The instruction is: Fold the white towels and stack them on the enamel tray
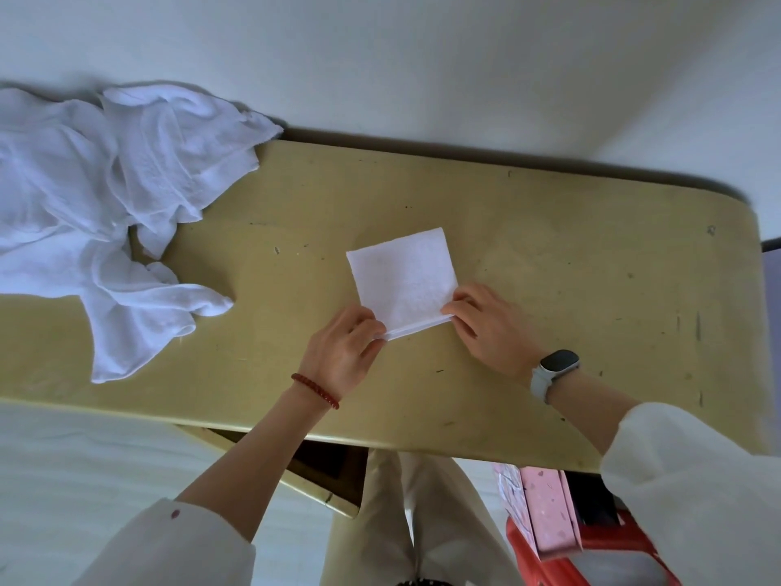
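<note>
A small white towel (403, 277), folded into a flat square, lies in the middle of the yellow table (570, 289). My left hand (342, 353) pinches its near left corner. My right hand (486, 323) pinches its near right corner, so both hold the folded near edge. A heap of several crumpled white towels (97, 205) lies at the table's left end. No enamel tray is in view.
The table's near edge runs just below my wrists, and its right end is rounded. Under the table at the lower right stand a pink box (545, 513) and a red plastic stool (591, 560). The floor is pale.
</note>
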Motion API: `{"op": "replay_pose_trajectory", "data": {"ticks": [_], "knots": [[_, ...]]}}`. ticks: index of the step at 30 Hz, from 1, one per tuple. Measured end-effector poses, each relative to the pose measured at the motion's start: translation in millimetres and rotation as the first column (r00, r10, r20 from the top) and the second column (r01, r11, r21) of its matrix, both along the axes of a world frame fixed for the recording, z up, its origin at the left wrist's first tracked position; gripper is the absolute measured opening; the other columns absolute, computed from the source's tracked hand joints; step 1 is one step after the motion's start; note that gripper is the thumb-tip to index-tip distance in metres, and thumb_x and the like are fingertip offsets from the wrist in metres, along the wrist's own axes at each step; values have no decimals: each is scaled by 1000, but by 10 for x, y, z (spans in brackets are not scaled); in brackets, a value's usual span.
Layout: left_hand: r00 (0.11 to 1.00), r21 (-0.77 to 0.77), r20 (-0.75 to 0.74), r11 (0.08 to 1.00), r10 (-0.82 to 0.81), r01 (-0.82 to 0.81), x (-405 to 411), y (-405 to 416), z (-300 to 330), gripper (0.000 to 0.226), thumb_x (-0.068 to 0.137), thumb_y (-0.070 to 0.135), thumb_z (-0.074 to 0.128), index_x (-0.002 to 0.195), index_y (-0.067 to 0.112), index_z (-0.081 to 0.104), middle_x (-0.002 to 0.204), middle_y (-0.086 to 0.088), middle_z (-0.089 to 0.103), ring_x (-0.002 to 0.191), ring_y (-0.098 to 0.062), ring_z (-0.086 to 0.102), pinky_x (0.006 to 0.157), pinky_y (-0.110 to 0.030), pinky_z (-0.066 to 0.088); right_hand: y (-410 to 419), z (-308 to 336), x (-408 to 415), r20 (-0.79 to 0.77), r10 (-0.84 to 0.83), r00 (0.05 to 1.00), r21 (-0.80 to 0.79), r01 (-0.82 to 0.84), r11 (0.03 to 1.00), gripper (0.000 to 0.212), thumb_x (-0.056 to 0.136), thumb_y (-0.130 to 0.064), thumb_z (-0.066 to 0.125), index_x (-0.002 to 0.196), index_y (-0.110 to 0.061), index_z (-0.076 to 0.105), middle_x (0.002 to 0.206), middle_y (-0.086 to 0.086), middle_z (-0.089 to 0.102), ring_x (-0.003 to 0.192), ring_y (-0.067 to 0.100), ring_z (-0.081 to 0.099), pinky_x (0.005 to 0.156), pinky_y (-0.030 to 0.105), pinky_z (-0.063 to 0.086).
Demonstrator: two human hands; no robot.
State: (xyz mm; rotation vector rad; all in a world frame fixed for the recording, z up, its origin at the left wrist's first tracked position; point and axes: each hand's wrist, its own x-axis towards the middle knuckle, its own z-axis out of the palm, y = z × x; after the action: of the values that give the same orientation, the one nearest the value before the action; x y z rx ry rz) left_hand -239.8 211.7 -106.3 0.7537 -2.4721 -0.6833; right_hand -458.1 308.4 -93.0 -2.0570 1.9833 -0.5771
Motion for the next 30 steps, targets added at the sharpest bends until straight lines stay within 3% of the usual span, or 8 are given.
{"op": "replay_pose_trajectory", "data": {"ticks": [9,16,22,30], "knots": [[1000,-24,-17,1000,-10,9,-10,78,-77,14,82,11,50,95,14,49,94,2,41,80,-16,45,47,-33,51,9,27,-24,28,31,999,0,-31,1000,12,81,-15,41,84,-10,51,84,10,59,64,21,57,40,22,38],[1000,-76,15,997,-11,12,10,75,-66,12,82,8,48,91,17,49,91,5,43,76,-14,46,41,-31,48,27,20,-29,-12,34,999,21,-34,999,21,82,-15,39,81,-6,58,84,10,59,66,22,58,40,22,37],[1000,-68,-23,998,6,-8,10,33,-7,11,84,15,52,95,18,53,94,8,46,80,-12,51,44,-29,51,24,-6,3,-9,20,1000,32,-20,999,23,84,-15,38,82,-5,59,85,11,59,70,26,59,38,30,44],[1000,-78,2,997,8,-8,36,49,-24,11,84,15,53,87,13,63,93,8,48,80,-12,51,45,-28,51,33,7,19,-24,9,1000,54,-7,999,24,84,-15,38,82,-5,61,85,11,59,71,26,59,38,26,42]]}}
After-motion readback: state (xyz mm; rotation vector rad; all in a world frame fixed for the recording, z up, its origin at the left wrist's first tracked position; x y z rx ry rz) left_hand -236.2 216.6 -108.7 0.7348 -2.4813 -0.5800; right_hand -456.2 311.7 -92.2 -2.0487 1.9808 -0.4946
